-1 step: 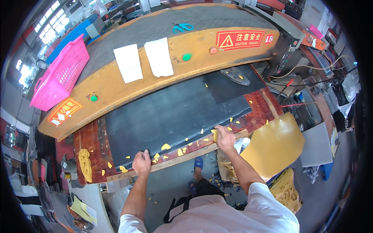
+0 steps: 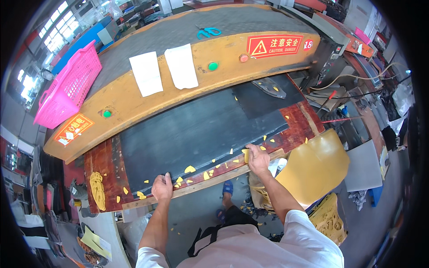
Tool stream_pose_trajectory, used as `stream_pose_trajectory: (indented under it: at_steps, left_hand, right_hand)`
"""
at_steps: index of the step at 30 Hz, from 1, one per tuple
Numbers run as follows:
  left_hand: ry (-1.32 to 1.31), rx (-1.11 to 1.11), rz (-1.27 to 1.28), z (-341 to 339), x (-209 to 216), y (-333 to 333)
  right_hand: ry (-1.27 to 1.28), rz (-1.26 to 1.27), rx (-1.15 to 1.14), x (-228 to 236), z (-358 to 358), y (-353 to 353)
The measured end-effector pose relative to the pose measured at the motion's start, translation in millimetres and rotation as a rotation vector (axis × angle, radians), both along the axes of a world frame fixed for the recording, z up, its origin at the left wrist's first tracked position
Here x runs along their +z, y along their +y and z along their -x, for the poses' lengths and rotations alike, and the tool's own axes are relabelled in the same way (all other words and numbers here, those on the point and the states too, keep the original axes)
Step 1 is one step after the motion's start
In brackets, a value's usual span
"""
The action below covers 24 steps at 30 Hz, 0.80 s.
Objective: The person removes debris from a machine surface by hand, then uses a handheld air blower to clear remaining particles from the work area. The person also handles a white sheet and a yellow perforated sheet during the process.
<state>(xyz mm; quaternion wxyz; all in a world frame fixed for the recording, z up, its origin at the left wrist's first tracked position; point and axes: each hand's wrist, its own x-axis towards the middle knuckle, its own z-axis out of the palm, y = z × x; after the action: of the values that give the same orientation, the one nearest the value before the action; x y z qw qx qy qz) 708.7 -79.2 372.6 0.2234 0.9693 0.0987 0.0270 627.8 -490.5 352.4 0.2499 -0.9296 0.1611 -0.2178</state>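
Note:
A large black sheet [image 2: 192, 125] lies flat on the red-brown board of a press bed. My left hand [image 2: 161, 186] is closed at the sheet's near edge toward the left, thumb uppermost, the other fingers mostly hidden underneath. Farther right, my right hand [image 2: 258, 159] has its fingers curled at the same edge, with a yellow scrap [image 2: 246, 155] beside the fingertips. Several small yellow scraps lie along that edge, among them a heart-shaped scrap [image 2: 190, 169] between my hands.
Behind the sheet stretches the press's orange beam [image 2: 223, 76], with green and red buttons. On top are teal-handled scissors [image 2: 208, 32] and a pink basket [image 2: 69, 89]. A bundle of yellow strips [image 2: 97, 191] lies at the left; a yellow sheet [image 2: 317, 165] hangs at the right.

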Motion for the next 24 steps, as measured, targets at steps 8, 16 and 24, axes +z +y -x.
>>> stream_pose_trajectory:
  at_steps: [8, 16, 24]
  left_hand:
    - [0.003, 0.028, 0.138, -2.8, -0.7, 8.2]
    - [-0.36, -0.412, 0.469, -142.5, 139.4, -82.7]
    - [-0.608, -0.658, -0.28, -280.9, 283.5, -182.5]
  right_hand:
    - [0.03, -0.022, -0.021, 3.5, -0.4, 2.4]
    - [-0.019, -0.013, -0.006, 11.3, -1.7, 3.5]
    - [0.033, -0.045, -0.008, 17.6, -5.3, 0.4]
